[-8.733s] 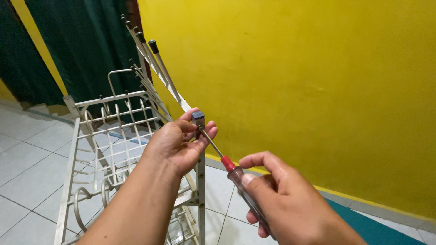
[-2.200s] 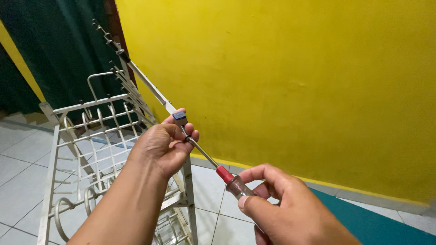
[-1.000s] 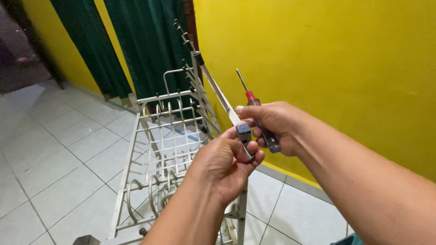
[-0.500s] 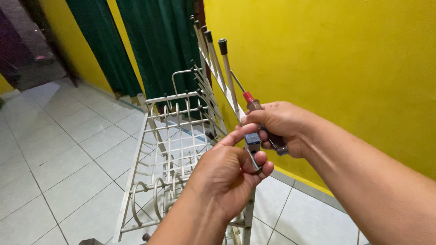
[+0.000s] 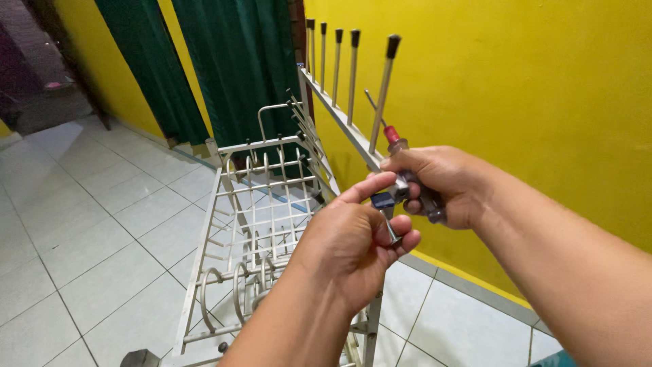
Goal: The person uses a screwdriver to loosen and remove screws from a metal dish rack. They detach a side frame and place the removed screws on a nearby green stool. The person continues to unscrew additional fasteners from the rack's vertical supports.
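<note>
While the left hand (image 5: pixel 353 251) is pinched tight around the top of the white metal corner post (image 5: pixel 373 319) with its dark blue square cap (image 5: pixel 382 199), the trick, I'd say, is keeping that post dead steady so the side rail with 5 black-tipped upright pegs (image 5: pixel 343 122) lines up without wobbling. Fingers are closed together on the post, thumb stretched up beside the cap. Right hand (image 5: pixel 441 183), just to the right and touching, is wrapped shut around the red-collared clear-handled screwdriver (image 5: pixel 407 170), shaft pointing up and far-left. White wire rack frame (image 5: pixel 261 197) sits left of both, on pale floor tiles (image 5: pixel 88 231) against the yellow wall (image 5: pixel 516 88).
</note>
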